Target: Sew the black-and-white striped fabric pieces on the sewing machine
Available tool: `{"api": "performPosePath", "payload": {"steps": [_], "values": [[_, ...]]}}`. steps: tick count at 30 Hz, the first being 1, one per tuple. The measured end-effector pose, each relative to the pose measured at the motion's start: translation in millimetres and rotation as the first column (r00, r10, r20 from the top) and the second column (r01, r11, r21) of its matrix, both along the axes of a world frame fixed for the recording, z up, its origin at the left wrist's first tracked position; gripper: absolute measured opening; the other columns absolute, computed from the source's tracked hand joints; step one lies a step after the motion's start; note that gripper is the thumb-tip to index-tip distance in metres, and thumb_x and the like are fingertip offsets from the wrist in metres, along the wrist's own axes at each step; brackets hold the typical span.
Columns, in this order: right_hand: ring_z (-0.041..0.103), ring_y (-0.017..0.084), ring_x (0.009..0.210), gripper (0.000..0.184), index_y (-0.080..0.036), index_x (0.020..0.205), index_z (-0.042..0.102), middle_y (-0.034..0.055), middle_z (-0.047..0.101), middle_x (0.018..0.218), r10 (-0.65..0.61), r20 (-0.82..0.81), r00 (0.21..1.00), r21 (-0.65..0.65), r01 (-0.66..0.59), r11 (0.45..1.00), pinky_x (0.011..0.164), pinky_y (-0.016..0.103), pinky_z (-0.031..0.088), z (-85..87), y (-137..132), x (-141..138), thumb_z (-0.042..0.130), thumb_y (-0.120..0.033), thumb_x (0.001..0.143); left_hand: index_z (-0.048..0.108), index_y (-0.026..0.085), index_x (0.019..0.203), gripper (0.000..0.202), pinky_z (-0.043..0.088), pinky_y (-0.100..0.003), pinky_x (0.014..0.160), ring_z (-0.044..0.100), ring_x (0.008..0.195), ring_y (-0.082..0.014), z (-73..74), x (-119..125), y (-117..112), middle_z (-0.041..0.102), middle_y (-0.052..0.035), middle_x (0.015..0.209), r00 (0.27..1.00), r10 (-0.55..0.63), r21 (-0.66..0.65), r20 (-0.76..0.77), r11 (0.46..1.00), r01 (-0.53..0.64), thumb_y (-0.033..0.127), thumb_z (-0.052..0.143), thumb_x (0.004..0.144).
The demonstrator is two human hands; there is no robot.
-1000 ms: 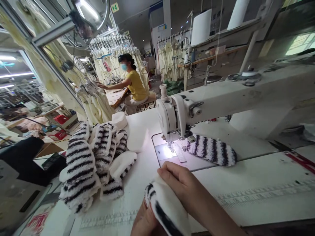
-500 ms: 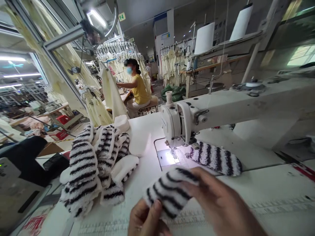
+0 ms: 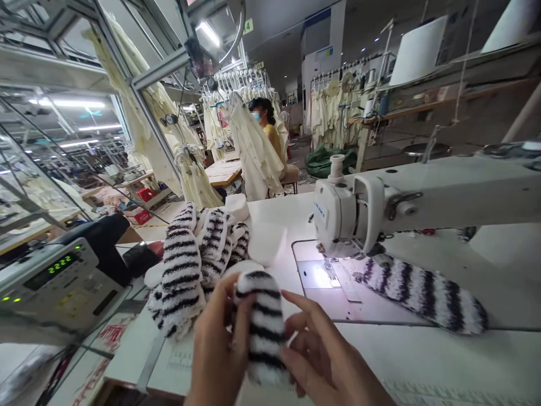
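Note:
Both my hands hold one fluffy black-and-white striped fabric piece (image 3: pixel 262 327) upright near the table's front edge. My left hand (image 3: pixel 217 349) grips its left side with fingers curled round it. My right hand (image 3: pixel 325 361) holds its right side, fingers partly spread against the fabric. Just behind lies a pile of striped pieces (image 3: pixel 194 265). A white sewing machine (image 3: pixel 380 208) stands to the right, its lit needle plate (image 3: pixel 321 276) beyond my right hand. Another striped piece (image 3: pixel 422 290) lies under the machine's arm.
A control box with a green digit display (image 3: pixel 59 276) sits at the left of the white table (image 3: pixel 465 361). A person in a yellow top (image 3: pixel 270 135) works at a far table among hanging cream garments. Thread cones (image 3: pixel 418 51) stand behind the machine.
The striped piece has been turned upright and lifted between both hands. My view has shifted left and down, bringing the control box into sight.

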State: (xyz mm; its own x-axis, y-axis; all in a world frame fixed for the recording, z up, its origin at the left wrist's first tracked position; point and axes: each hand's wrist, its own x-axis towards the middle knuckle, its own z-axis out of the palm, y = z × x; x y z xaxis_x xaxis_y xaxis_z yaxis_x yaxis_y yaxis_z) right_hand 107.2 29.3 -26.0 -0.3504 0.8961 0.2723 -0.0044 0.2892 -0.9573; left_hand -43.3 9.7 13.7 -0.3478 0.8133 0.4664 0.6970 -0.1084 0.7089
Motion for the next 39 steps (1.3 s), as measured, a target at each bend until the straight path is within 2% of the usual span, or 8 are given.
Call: {"api": "performPosePath", "payload": {"steps": [4, 7, 14, 20, 23, 29, 34, 39], "values": [[0.062, 0.012, 0.068, 0.017, -0.02, 0.101, 0.06, 0.0037, 0.062, 0.088, -0.09, 0.436, 0.895, 0.328, -0.066, 0.942, 0.057, 0.021, 0.052, 11.3, 53.2, 2.3, 0.045, -0.021, 0.092, 0.059, 0.017, 0.115, 0.031, 0.05, -0.035, 0.07, 0.06, 0.081, -0.0244, 3.7, -43.8, 18.2, 0.063, -0.0091, 0.093, 0.833, 0.184, 0.123, -0.522, 0.982, -0.141, 0.033, 0.054, 0.089], [0.061, 0.015, 0.081, 0.014, -0.014, 0.088, 0.062, 0.0054, 0.062, 0.089, -0.202, 0.562, 0.802, 0.422, -0.069, 0.904, 0.071, 0.029, 0.052, 20.0, 98.8, -12.4, 0.049, -0.01, 0.09, 0.065, 0.018, 0.107, 0.023, 0.05, -0.04, 0.078, 0.055, 0.091, -0.0267, -4.3, -54.6, 27.2, 0.059, -0.0112, 0.099, 0.716, 0.19, 0.157, -0.672, 0.981, -0.113, 0.02, 0.05, 0.089], [0.06, 0.015, 0.087, 0.013, -0.014, 0.088, 0.061, 0.0022, 0.061, 0.093, -0.335, 0.632, 0.699, 0.526, -0.069, 0.848, 0.077, 0.033, 0.052, 12.1, 162.6, -54.5, 0.06, -0.027, 0.09, 0.067, 0.016, 0.094, 0.017, 0.052, -0.035, 0.072, 0.056, 0.086, -0.0229, -8.5, -52.5, 22.9, 0.059, -0.0096, 0.093, 0.752, 0.139, 0.175, -0.645, 0.984, -0.032, 0.016, 0.05, 0.09], [0.057, 0.015, 0.089, 0.008, -0.013, 0.084, 0.057, 0.0018, 0.058, 0.091, -0.442, 0.522, 0.729, 0.649, -0.003, 0.761, 0.079, 0.034, 0.05, 42.9, 173.3, -52.8, 0.055, -0.017, 0.091, 0.064, 0.022, 0.1, 0.019, 0.054, -0.032, 0.075, 0.059, 0.091, -0.0195, 5.4, -34.7, 13.1, 0.06, -0.0067, 0.102, 0.848, 0.046, 0.189, -0.528, 0.98, 0.064, 0.015, 0.049, 0.09], [0.054, 0.014, 0.085, 0.019, -0.015, 0.078, 0.052, 0.0025, 0.055, 0.086, -0.412, 0.495, 0.765, 0.707, -0.079, 0.703, 0.078, 0.03, 0.048, 46.7, 136.5, -25.4, 0.042, -0.005, 0.091, 0.063, 0.022, 0.104, 0.02, 0.055, -0.031, 0.081, 0.06, 0.095, -0.0185, 7.8, -23.4, 10.9, 0.06, -0.0066, 0.107, 0.875, 0.018, 0.2, -0.483, 0.976, 0.09, 0.014, 0.05, 0.09], [0.059, 0.014, 0.097, 0.023, -0.021, 0.107, 0.054, 0.0041, 0.061, 0.101, -0.409, 0.51, 0.757, 0.721, -0.116, 0.683, 0.079, 0.023, 0.049, -0.2, 50.1, 79.7, 0.034, -0.018, 0.096, 0.057, 0.019, 0.117, 0.031, 0.055, -0.024, 0.088, 0.06, 0.109, -0.0167, -21.8, 4.4, 20.2, 0.061, -0.01, 0.118, 0.775, -0.252, 0.098, -0.58, 0.923, 0.373, 0.009, 0.05, 0.089], [0.065, 0.018, 0.086, 0.02, -0.026, 0.097, 0.061, 0.0033, 0.065, 0.097, -0.647, 0.428, 0.631, 0.75, 0.152, 0.643, 0.071, 0.027, 0.052, -13.4, 71.6, 173.9, 0.045, -0.037, 0.093, 0.051, 0.008, 0.124, 0.033, 0.054, -0.041, 0.093, 0.052, 0.124, -0.0294, -54.3, 34.0, 36.1, 0.058, -0.0197, 0.127, 0.553, -0.415, -0.044, -0.723, 0.826, 0.562, 0.014, 0.04, 0.093], [0.063, 0.021, 0.083, 0.021, -0.025, 0.081, 0.066, 0.0044, 0.066, 0.088, -0.527, 0.498, 0.689, 0.543, 0.226, 0.809, 0.07, 0.032, 0.051, -17.1, 95.3, 202.6, 0.051, -0.039, 0.084, 0.053, 0.01, 0.122, 0.03, 0.054, -0.037, 0.092, 0.059, 0.116, -0.0267, -64.8, 32.1, 36.3, 0.062, -0.0185, 0.123, 0.418, -0.432, -0.123, -0.799, 0.798, 0.591, 0.015, 0.044, 0.093]]}}
